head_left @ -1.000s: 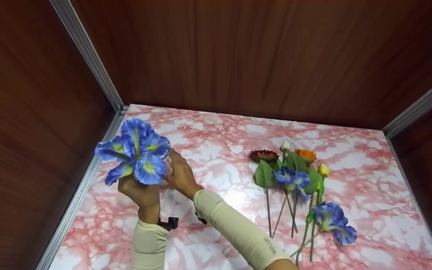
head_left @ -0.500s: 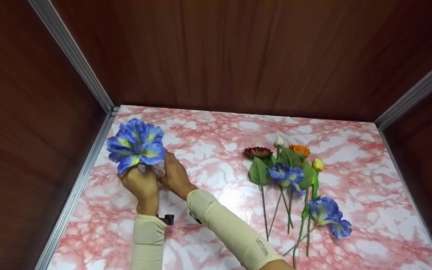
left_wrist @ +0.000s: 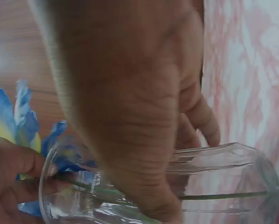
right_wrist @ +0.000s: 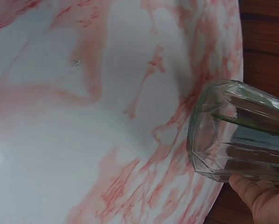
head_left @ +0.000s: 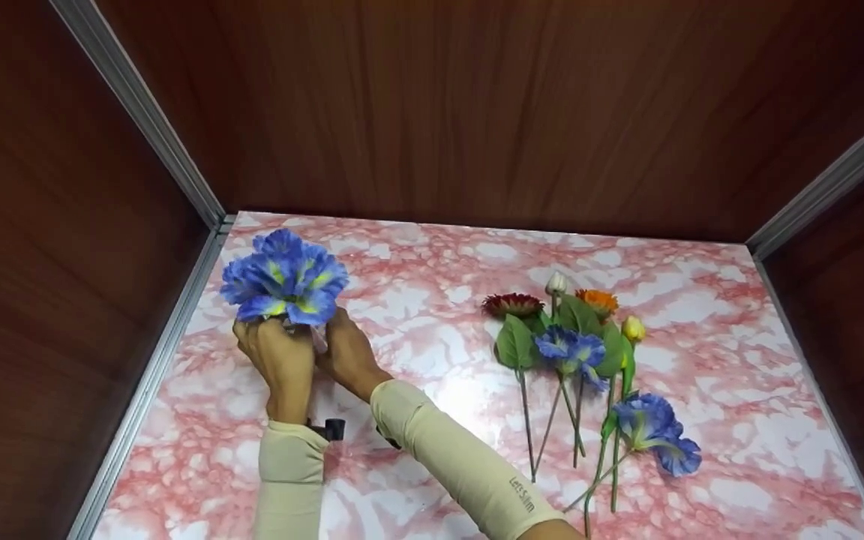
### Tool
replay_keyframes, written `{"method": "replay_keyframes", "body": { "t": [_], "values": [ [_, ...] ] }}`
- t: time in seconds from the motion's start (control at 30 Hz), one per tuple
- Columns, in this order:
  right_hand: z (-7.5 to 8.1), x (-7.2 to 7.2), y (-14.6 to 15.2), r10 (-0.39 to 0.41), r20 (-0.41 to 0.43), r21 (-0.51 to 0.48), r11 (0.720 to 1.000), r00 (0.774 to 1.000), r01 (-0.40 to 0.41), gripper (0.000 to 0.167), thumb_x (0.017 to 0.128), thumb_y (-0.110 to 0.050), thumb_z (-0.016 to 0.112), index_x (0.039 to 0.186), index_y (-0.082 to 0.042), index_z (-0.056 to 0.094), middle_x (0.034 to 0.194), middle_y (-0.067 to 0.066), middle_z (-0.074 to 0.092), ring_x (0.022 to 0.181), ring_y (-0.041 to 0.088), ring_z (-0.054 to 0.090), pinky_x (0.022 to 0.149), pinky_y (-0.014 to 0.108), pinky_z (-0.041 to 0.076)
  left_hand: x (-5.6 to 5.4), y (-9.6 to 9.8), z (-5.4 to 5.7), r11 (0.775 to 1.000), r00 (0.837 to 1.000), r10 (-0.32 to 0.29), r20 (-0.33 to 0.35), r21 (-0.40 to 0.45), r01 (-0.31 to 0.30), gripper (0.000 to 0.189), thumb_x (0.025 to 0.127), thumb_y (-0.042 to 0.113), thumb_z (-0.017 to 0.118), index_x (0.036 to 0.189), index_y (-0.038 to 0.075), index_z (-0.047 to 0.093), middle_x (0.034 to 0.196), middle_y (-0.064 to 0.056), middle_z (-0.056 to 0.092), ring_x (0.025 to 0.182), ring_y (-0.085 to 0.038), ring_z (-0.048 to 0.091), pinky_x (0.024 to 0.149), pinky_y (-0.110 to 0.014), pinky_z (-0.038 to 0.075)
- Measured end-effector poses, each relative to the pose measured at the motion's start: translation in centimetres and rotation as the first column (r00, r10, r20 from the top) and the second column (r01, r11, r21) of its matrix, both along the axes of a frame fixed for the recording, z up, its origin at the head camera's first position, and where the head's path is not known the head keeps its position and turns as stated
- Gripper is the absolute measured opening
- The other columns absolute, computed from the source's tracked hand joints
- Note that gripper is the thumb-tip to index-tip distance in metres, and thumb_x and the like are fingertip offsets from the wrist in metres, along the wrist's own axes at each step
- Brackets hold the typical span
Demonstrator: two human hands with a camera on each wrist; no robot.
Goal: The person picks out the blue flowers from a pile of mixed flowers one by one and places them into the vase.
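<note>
My left hand (head_left: 282,367) grips the clear glass vase (left_wrist: 256,170) round its middle. In the right wrist view the faceted vase base (right_wrist: 205,135) leans out over the tabletop. A green stem (left_wrist: 223,196) runs lengthwise inside the glass. At the vase mouth, a blue iris (head_left: 286,277) with yellow throats spreads above both hands. My right hand (head_left: 349,356) is at the rim, its thumb and fingers pinching the iris just under the petals, as the left wrist view shows. The head view hides most of the vase behind the hands and bloom.
To the right on the pink marbled table (head_left: 417,300) lie a dark red flower (head_left: 512,305), an orange flower (head_left: 597,301), a white bud (head_left: 556,283), a yellow tulip (head_left: 633,328) and two blue irises (head_left: 649,422). Brown wood panels (head_left: 432,112) enclose the table.
The iris has turned and tipped in the hands, and its bloom now sits more upright and bunched. Both hands have shifted slightly around it. The flowers on the table lie as before.
</note>
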State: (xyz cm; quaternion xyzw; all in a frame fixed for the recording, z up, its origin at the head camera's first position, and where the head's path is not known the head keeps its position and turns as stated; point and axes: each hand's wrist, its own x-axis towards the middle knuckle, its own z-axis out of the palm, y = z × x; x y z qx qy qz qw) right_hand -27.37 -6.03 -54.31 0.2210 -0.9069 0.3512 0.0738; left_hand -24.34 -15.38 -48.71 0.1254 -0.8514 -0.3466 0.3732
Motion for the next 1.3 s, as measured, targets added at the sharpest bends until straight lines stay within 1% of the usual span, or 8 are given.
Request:
{"method": "replay_keyframes", "body": {
  "t": [0.13, 0.33, 0.57, 0.67, 0.83, 0.93, 1.07, 1.3],
  "values": [
    [-0.1, 0.1, 0.0, 0.009, -0.005, -0.021, 1.000, 1.000, -0.009, 0.072, 0.075, -0.023, 0.079, 0.135, -0.001, 0.045, 0.118, 0.012, 0.056, 0.101, 0.023, 0.060, 0.086, 0.034, 0.050, -0.4, -0.4, 0.6, 0.999, 0.993, -0.029, 0.117, 0.041, 0.025, 0.006, 0.070, -0.001, 0.063, 0.068, -0.005, 0.066, 0.078, -0.025, 0.066, 0.098, -0.046, 0.051, 0.099, -0.051, 0.028],
    [-0.2, 0.3, 0.1, 0.043, 0.004, -0.053, 0.998, 0.999, -0.043, 0.077, 0.073, -0.021, 0.081, 0.136, -0.001, 0.039, 0.113, 0.012, 0.057, 0.092, 0.022, 0.061, 0.079, 0.034, 0.051, -0.9, -1.4, 1.3, 0.996, 0.946, -0.046, 0.320, 0.091, 0.018, 0.016, 0.076, 0.011, 0.065, 0.073, -0.005, 0.064, 0.097, -0.031, 0.064, 0.106, -0.052, 0.046, 0.092, -0.060, 0.031],
    [-0.2, 0.3, -0.1, 0.037, -0.047, 0.035, 0.999, 0.998, -0.035, 0.087, 0.078, -0.028, 0.080, 0.142, 0.005, 0.032, 0.125, 0.020, 0.053, 0.107, 0.029, 0.059, 0.089, 0.036, 0.049, -1.3, -2.0, 1.9, 0.988, 0.913, -0.108, 0.394, 0.144, 0.055, 0.032, 0.076, 0.025, 0.075, 0.087, -0.005, 0.069, 0.105, -0.029, 0.064, 0.111, -0.052, 0.045, 0.091, -0.061, 0.032],
    [-0.2, 0.3, -0.2, 0.035, -0.052, 0.062, 0.998, 0.998, -0.032, 0.088, 0.078, -0.030, 0.080, 0.142, 0.008, 0.031, 0.126, 0.021, 0.053, 0.109, 0.030, 0.059, 0.091, 0.035, 0.049, -1.3, -2.3, 1.8, 0.984, 0.918, -0.136, 0.374, 0.156, 0.082, 0.031, 0.077, 0.023, 0.076, 0.087, -0.006, 0.070, 0.102, -0.026, 0.066, 0.110, -0.050, 0.048, 0.093, -0.059, 0.032],
    [-0.3, 0.5, -0.3, 0.017, -0.024, 0.041, 0.999, 1.000, -0.016, 0.080, 0.077, -0.027, 0.080, 0.137, 0.006, 0.038, 0.120, 0.017, 0.056, 0.093, 0.027, 0.064, 0.081, 0.034, 0.052, -1.4, -2.4, 1.4, 0.962, 0.946, -0.186, 0.265, 0.247, 0.120, 0.009, 0.072, 0.007, 0.073, 0.077, 0.000, 0.075, 0.092, -0.019, 0.070, 0.102, -0.039, 0.058, 0.095, -0.046, 0.036],
    [-0.2, 0.6, -0.4, -0.002, 0.013, 0.028, 1.000, 1.000, 0.002, 0.079, 0.077, -0.026, 0.079, 0.136, 0.005, 0.038, 0.117, 0.014, 0.056, 0.085, 0.027, 0.066, 0.075, 0.035, 0.053, -1.5, -2.3, 1.2, 0.943, 0.963, -0.185, 0.196, 0.310, 0.118, 0.007, 0.070, 0.002, 0.071, 0.074, -0.001, 0.075, 0.091, -0.019, 0.070, 0.099, -0.035, 0.060, 0.091, -0.042, 0.040],
    [0.0, 0.6, -0.5, 0.002, 0.016, 0.040, 0.999, 1.000, -0.003, 0.083, 0.078, -0.028, 0.079, 0.139, 0.006, 0.034, 0.120, 0.015, 0.055, 0.086, 0.029, 0.067, 0.075, 0.036, 0.054, -1.6, -2.5, 1.1, 0.941, 0.975, -0.173, 0.141, 0.315, 0.122, 0.005, 0.069, 0.002, 0.072, 0.071, 0.000, 0.076, 0.091, -0.020, 0.070, 0.098, -0.035, 0.061, 0.090, -0.042, 0.042],
    [-0.2, 0.7, -0.6, 0.009, -0.156, 0.112, 0.994, 0.988, 0.009, 0.056, 0.078, -0.027, 0.076, 0.122, 0.002, 0.055, 0.110, 0.013, 0.064, 0.098, 0.027, 0.064, 0.085, 0.032, 0.051, -1.3, -2.6, 1.0, 0.950, 0.986, -0.161, 0.037, 0.277, 0.145, 0.007, 0.068, -0.006, 0.073, 0.075, -0.008, 0.073, 0.081, -0.022, 0.069, 0.085, -0.039, 0.064, 0.083, -0.045, 0.046]
  ]
}}
